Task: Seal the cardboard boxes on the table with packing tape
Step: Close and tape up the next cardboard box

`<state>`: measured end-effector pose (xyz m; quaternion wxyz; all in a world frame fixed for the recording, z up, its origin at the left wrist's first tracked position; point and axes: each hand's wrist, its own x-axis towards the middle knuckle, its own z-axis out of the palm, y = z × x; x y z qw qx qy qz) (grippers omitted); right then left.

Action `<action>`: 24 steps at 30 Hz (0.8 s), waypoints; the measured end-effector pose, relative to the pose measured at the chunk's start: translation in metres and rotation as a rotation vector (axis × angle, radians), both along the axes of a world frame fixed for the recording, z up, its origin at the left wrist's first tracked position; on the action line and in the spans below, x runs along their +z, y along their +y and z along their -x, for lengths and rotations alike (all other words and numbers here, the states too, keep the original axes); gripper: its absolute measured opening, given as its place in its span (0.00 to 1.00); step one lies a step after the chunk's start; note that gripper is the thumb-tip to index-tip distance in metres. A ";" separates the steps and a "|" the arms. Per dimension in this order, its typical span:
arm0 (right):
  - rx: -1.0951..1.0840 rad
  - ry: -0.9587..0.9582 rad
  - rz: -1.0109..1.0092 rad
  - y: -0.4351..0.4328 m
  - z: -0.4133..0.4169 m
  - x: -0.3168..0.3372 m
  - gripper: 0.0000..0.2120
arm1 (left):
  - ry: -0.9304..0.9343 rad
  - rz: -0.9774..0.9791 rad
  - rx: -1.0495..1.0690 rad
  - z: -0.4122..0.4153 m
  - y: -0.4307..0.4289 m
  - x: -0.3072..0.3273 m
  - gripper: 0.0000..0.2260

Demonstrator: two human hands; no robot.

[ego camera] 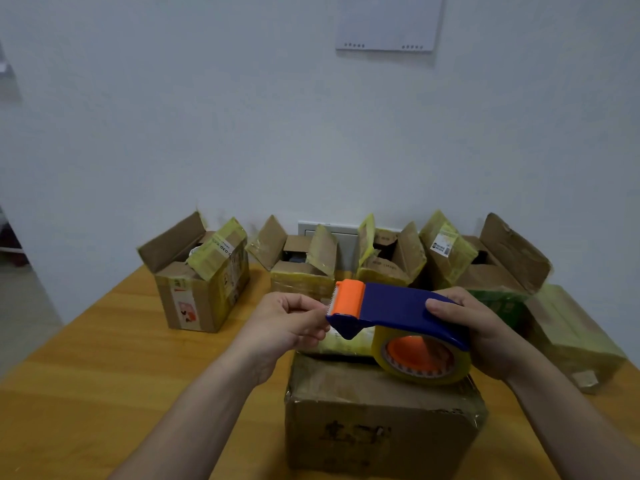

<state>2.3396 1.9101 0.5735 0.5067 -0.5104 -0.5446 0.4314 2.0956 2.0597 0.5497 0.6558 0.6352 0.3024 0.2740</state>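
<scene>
Progress looks slight. Four cardboard boxes stand in a row along the far edge of the table (pixel 104 358) with their flaps up: the far-left box (pixel 197 289), the second box (pixel 298 271), the third box (pixel 388 265) and the far-right open box (pixel 491 265). None of them shows a closed top, so by my reckoning all four remain to be folded down and taped.

At the near centre sits a closed box (pixel 374 420), flaps down. I cannot make out a fresh strip across its top, so it seems the one now in hand. At the right a wrapped box (pixel 571 337) lies closed and covered in yellowish tape. It may be finished, though its seam does not show.

The blue tape dispenser (pixel 401 308) is held in the air just above the closed box. The right hand (pixel 485 330) is wrapped round its rear end, thumb across the top. The roll of packing tape (pixel 422 358) hangs beneath it, near the box top.

The left hand (pixel 291 320) has its fingers curled, thumb and forefinger pinched together at the orange toothed cutter, apparently on the free end of the tape. The clear film itself is too faint to see.

No tape is laid on the box yet, so the first strip is likely about to be drawn out.
</scene>
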 end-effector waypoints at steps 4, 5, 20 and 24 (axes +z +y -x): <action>-0.043 -0.014 0.001 0.001 0.004 0.000 0.17 | 0.015 -0.024 0.024 0.004 0.001 0.000 0.04; -0.056 -0.023 0.001 0.001 0.005 0.002 0.18 | 0.019 -0.011 0.023 0.006 0.001 0.000 0.04; -0.016 -0.097 0.100 0.001 -0.006 0.034 0.18 | -0.064 0.195 -0.018 0.027 0.001 -0.006 0.03; -0.020 -0.100 0.086 -0.003 -0.009 0.037 0.14 | -0.120 0.301 0.068 0.044 0.011 -0.015 0.03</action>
